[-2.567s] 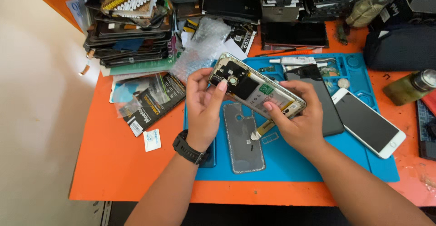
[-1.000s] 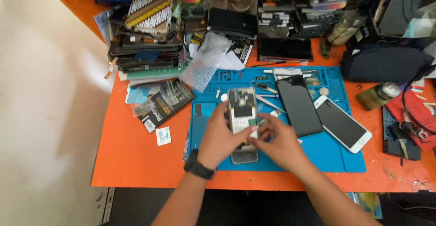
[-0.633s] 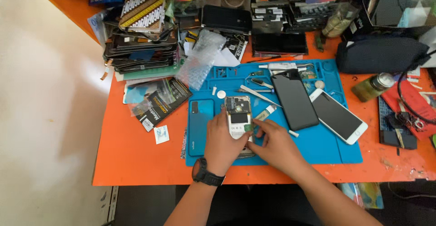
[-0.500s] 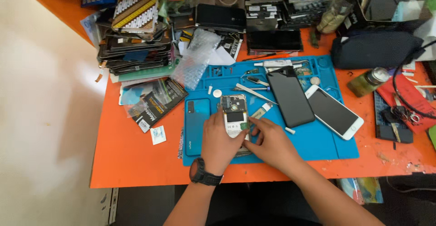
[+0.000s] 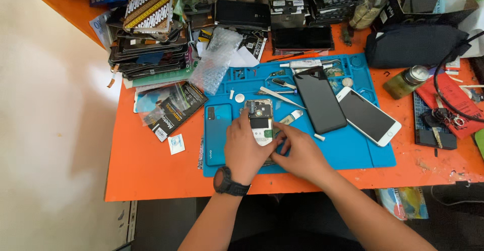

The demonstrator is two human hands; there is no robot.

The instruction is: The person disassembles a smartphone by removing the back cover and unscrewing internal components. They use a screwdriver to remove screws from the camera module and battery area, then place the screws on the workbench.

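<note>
From the head camera I look straight down on my two hands meeting over an opened phone (image 5: 260, 123) that lies on the blue mat (image 5: 353, 152), itself spread on the orange counter (image 5: 146, 165). My left hand (image 5: 245, 147), a black watch (image 5: 228, 182) on its wrist, covers the phone's lower half, its grip closed around the left edge with the fingers bent over it. My right hand (image 5: 301, 152) comes in from the right and its grip is pinched together at the phone's lower right edge; whether anything small sits between the fingertips I cannot tell. The phone's upper part shows bare, with its inner board and camera parts exposed. Just left of the phone, touching my left hand, lies a teal back cover (image 5: 218, 132). To the right, a black phone (image 5: 319, 99) lies face down on the mat and a white phone (image 5: 368, 116) beside it, screen up, overhanging the mat's right edge. Tweezers (image 5: 281, 96) rest above the opened phone. A stack of flat parts and packets (image 5: 148, 54) stands at the counter's far left, and a dark pouch (image 5: 416, 44) at the far right.
</note>
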